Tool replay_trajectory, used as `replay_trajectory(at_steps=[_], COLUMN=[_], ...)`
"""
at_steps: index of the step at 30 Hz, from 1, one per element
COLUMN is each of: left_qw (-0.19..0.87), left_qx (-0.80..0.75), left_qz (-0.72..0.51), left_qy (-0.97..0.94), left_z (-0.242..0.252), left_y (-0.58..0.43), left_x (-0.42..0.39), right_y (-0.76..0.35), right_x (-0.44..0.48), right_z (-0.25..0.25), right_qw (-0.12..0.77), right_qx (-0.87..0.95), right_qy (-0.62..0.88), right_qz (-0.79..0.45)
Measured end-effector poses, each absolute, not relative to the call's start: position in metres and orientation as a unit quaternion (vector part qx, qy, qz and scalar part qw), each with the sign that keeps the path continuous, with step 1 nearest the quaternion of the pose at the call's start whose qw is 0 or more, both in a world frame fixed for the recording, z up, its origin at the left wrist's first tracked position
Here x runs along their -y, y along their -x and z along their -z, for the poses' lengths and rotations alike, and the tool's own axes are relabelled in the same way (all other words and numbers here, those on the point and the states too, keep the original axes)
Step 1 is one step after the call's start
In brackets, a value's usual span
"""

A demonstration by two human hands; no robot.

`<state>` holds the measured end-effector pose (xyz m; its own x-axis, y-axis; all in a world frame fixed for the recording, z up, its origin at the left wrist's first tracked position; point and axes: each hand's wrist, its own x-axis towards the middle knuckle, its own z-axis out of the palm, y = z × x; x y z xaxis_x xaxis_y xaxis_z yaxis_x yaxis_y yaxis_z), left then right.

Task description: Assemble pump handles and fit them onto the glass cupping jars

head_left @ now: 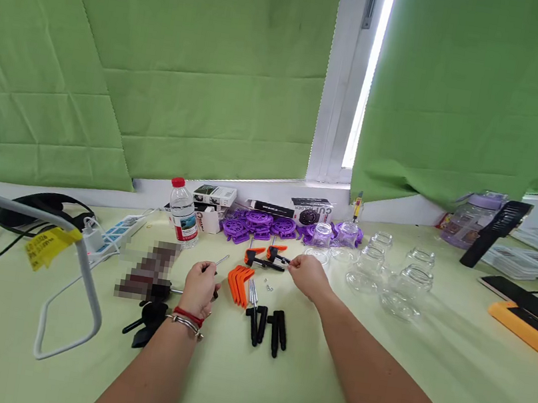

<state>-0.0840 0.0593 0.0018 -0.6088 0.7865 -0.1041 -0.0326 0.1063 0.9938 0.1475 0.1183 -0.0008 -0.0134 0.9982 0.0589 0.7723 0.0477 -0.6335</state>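
My left hand [199, 289] is closed around a screwdriver [223, 260], its thin metal shaft pointing up and to the right. My right hand [307, 274] reaches to the middle of the table, fingertips pinched at the end of a black and orange part [279, 255]. A similar black and orange part [260, 260] lies just left of it. Between the hands are several bent orange pieces [238, 284], thin metal rods [253, 292] and small metal bits [268, 285]. Nearer me lie black tube-like handles [276, 332].
Purple plastic rings [258, 221] are heaped by the wall beside small boxes [312, 211]. A water bottle [184, 214] stands at the left. Clear glass jars [405, 293] are at the right. A grey metal stand [89, 289] and black parts [149, 324] lie at the left.
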Motion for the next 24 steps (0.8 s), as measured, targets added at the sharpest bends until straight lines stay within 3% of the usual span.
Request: replay_trajectory(at_steps=[10,24], left_qw=[0.265,0.041], left_qx=[-0.709,-0.745], left_qz=[-0.545,-0.334], left_qy=[-0.361,-0.575], left_z=[0.004,-0.014], left_y=[0.083,0.063], left_x=[-0.062,-0.069], right_y=[-0.155,-0.151], right_x=[-0.128,-0.131], right_z=[0.017,0.015], right_qw=[0.24,0.221], right_qx=[0.669,0.693], right_qy=[0.657,0.647], right_qz=[-0.251,-0.229])
